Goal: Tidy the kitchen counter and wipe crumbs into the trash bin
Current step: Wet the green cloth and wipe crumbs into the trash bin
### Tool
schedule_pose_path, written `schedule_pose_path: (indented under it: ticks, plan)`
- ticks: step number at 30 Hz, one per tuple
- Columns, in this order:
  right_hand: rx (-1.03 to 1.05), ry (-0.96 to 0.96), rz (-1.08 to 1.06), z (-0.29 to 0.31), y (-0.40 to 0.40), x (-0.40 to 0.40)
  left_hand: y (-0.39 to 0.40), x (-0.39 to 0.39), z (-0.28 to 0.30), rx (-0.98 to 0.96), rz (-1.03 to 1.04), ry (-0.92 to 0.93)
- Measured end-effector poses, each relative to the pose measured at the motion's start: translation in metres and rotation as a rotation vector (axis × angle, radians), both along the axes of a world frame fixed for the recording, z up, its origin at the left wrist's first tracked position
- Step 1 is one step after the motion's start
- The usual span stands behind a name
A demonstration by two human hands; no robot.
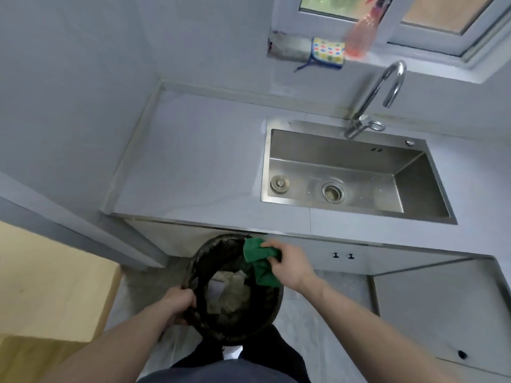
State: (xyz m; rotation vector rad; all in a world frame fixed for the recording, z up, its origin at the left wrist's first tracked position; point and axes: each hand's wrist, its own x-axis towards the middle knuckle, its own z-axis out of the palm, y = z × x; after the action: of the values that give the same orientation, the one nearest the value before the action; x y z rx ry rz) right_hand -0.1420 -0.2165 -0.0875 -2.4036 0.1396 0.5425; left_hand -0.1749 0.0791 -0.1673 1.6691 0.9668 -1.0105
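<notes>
The black-lined trash bin [235, 288] was held up just below the front edge of the bench [193, 161], its mouth tipped toward the camera, with crumpled paper and scraps showing inside. The left hand [178, 304] gripped the near left rim, fingers curled over the edge of the liner. The right hand [287, 265] was clamped on a green cloth [261, 261], bunched in the fingers over the bin's far right rim, with part of the cloth hanging down inside the mouth.

Beyond the bin the pale bench ran leftward to the wall corner. A stainless steel sink [351, 172] was set into it on the right, with a drain [333, 192] in its floor and a curved chrome faucet [378, 95] behind it. On the window ledge above lay a colourful patterned sponge cloth [327, 52], and beside it stood a blurred orange spray bottle [362, 34]. A light wooden surface [49, 286] showed at the lower left.
</notes>
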Motion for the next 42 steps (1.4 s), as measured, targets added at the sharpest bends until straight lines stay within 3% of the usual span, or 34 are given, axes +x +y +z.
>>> schedule_pose_path:
  ticks: [7, 16, 19, 22, 24, 31, 39, 42]
  plan:
    - [0.03, -0.164, -0.357, 0.022, -0.096, -0.028, -0.043, 0.009, 0.004, 0.013, -0.123, -0.002]
    - [-0.024, -0.342, -0.47, 0.025, -0.211, 0.015, -0.12, 0.003, 0.009, 0.036, -0.028, 0.059]
    - [-0.06, -0.315, -0.357, 0.009, -0.247, 0.035, -0.148, -0.006, 0.005, 0.056, 0.027, 0.053]
    - [-0.16, -0.084, -0.1, -0.017, -0.274, 0.053, -0.174, -0.016, 0.0, 0.082, 0.049, 0.07]
    - [-0.206, 0.014, -0.039, -0.032, -0.284, 0.057, -0.189, -0.025, -0.001, 0.067, 0.087, 0.075]
    - [-0.225, -0.005, -0.072, -0.053, -0.282, 0.06, -0.232, -0.039, 0.004, 0.019, 0.167, 0.081]
    - [-0.18, -0.058, 0.244, -0.052, -0.224, 0.023, -0.25, -0.037, 0.002, -0.022, 0.152, 0.065]
    - [-0.1, -0.046, 0.27, -0.04, -0.217, 0.007, -0.253, -0.034, 0.004, -0.026, 0.118, 0.066]
